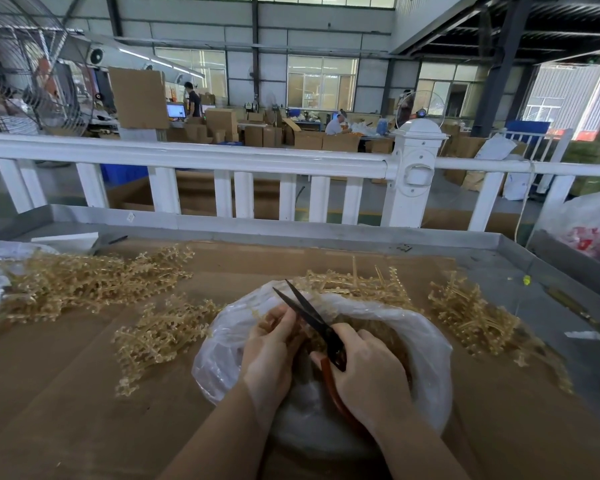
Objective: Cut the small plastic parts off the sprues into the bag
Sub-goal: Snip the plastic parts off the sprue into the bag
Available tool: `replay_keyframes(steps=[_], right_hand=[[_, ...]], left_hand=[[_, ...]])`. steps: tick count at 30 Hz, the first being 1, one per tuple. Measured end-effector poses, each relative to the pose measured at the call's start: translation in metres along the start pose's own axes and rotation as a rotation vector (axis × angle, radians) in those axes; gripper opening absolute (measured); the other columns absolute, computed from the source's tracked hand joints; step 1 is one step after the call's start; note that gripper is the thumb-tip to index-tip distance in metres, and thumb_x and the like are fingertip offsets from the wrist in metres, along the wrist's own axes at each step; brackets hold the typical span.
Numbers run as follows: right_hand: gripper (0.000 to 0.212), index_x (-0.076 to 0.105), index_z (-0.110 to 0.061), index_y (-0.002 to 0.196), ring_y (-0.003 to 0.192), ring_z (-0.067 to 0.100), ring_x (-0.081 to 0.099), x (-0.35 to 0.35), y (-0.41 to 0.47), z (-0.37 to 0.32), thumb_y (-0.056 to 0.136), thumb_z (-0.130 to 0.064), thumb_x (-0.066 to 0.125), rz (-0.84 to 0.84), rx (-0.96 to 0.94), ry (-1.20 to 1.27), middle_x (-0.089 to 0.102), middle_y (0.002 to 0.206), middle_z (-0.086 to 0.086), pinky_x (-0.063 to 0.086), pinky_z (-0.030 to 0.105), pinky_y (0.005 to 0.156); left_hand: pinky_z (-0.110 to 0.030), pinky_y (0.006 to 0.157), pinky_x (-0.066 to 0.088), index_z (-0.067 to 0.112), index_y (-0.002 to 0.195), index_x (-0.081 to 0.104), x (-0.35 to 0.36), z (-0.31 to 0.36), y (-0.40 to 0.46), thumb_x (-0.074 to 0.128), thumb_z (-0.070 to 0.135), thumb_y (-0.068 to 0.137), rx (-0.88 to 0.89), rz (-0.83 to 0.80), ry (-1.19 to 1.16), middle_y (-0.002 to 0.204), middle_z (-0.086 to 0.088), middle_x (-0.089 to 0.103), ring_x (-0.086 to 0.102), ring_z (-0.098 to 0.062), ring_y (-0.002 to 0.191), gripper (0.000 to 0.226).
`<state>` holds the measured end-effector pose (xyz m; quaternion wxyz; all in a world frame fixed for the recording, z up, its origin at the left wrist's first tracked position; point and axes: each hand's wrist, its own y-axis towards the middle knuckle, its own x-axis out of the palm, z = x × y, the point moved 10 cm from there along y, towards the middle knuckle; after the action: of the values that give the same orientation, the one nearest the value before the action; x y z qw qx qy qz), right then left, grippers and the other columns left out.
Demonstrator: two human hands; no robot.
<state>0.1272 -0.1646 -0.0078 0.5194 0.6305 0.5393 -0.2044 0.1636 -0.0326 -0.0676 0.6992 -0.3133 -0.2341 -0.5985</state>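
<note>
A clear plastic bag (426,344) lies open on the cardboard-covered table, with tan cut parts inside it. Over the bag's mouth my left hand (269,348) pinches a tan plastic sprue (262,318), mostly hidden by the fingers. My right hand (368,372) grips scissors (309,313) with red handles and dark blades. The blades are spread apart and point up and away, just right of my left fingers.
Heaps of tan sprues lie at the left (80,282), centre-left (160,336), behind the bag (361,284) and at the right (475,317). A raised grey metal rim (291,230) borders the table, with a white railing (187,155) behind it. A filled plastic bag (589,223) sits far right.
</note>
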Motion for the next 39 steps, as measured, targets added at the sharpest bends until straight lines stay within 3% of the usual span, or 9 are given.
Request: replay_keyframes(steps=[4, 8, 11, 17, 21, 28, 34, 39], right_hand=[[0.039, 0.049, -0.038, 0.121, 0.1, 0.009, 0.055, 0.0, -0.001, 0.004, 0.087, -0.059, 0.047, 0.024, 0.015, 0.009, 0.059, 0.102, -0.013, 0.042, 0.02, 0.083], [0.039, 0.051, -0.038, 0.12, 0.099, 0.008, 0.055, -0.003, -0.003, 0.004, 0.087, -0.058, 0.05, 0.043, 0.011, 0.013, 0.059, 0.1, -0.013, 0.041, 0.019, 0.081], [0.038, 0.054, -0.035, 0.119, 0.096, 0.009, 0.056, -0.006, -0.003, 0.003, 0.086, -0.054, 0.055, 0.065, 0.001, 0.034, 0.061, 0.098, -0.012, 0.041, 0.019, 0.079], [0.039, 0.061, -0.028, 0.116, 0.09, 0.015, 0.061, -0.014, -0.006, 0.005, 0.083, -0.048, 0.065, 0.119, 0.016, 0.069, 0.064, 0.093, -0.007, 0.047, 0.025, 0.077], [0.041, 0.06, -0.029, 0.118, 0.09, 0.013, 0.06, -0.014, -0.007, 0.006, 0.082, -0.048, 0.066, 0.106, 0.015, 0.083, 0.063, 0.093, -0.009, 0.044, 0.021, 0.075], [0.039, 0.059, -0.03, 0.118, 0.092, 0.009, 0.059, -0.01, -0.007, 0.005, 0.084, -0.05, 0.062, 0.073, -0.002, 0.062, 0.063, 0.094, -0.011, 0.039, 0.016, 0.075], [0.039, 0.055, -0.038, 0.118, 0.092, 0.003, 0.053, -0.007, -0.007, 0.011, 0.083, -0.055, 0.059, 0.031, 0.005, 0.101, 0.053, 0.09, -0.02, 0.034, 0.012, 0.072], [0.046, 0.051, -0.037, 0.124, 0.102, 0.006, 0.051, -0.001, -0.007, 0.013, 0.083, -0.057, 0.056, -0.022, -0.015, 0.071, 0.053, 0.1, -0.019, 0.04, 0.017, 0.081]], left_hand=[[-0.035, 0.079, 0.059, -0.008, 0.11, 0.061, 0.006, -0.003, 0.0, 0.054, -0.004, 0.088, -0.015, -0.053, -0.005, 0.105, -0.027, 0.067, 0.07, -0.032, 0.091, 0.024], [-0.029, 0.065, 0.059, -0.008, 0.117, 0.057, 0.001, -0.004, 0.003, 0.054, -0.004, 0.089, 0.017, -0.003, 0.02, 0.107, -0.027, 0.067, 0.07, -0.028, 0.087, 0.028], [-0.023, 0.058, 0.056, -0.002, 0.107, 0.063, 0.0, 0.0, 0.003, 0.055, -0.003, 0.09, 0.061, 0.003, 0.022, 0.094, -0.019, 0.072, 0.072, -0.021, 0.076, 0.019], [-0.022, 0.062, 0.057, 0.003, 0.108, 0.062, -0.002, 0.004, 0.002, 0.056, 0.0, 0.09, 0.106, 0.033, -0.065, 0.094, -0.017, 0.071, 0.072, -0.019, 0.076, 0.019], [-0.019, 0.058, 0.056, 0.006, 0.102, 0.062, -0.005, 0.004, 0.001, 0.057, -0.001, 0.089, 0.106, 0.065, -0.111, 0.081, -0.011, 0.072, 0.071, -0.014, 0.068, 0.016], [-0.026, 0.063, 0.059, 0.004, 0.112, 0.059, -0.003, 0.007, -0.002, 0.063, -0.009, 0.072, 0.089, 0.029, -0.161, 0.091, -0.014, 0.073, 0.072, -0.022, 0.08, 0.042], [-0.028, 0.07, 0.06, 0.0, 0.106, 0.061, -0.004, 0.01, -0.006, 0.058, -0.01, 0.084, 0.094, 0.094, -0.105, 0.086, -0.014, 0.07, 0.069, -0.019, 0.074, 0.025], [-0.026, 0.075, 0.055, 0.0, 0.099, 0.063, -0.006, 0.01, -0.008, 0.056, -0.009, 0.086, 0.078, 0.128, -0.092, 0.091, -0.015, 0.067, 0.066, -0.021, 0.082, 0.017]])
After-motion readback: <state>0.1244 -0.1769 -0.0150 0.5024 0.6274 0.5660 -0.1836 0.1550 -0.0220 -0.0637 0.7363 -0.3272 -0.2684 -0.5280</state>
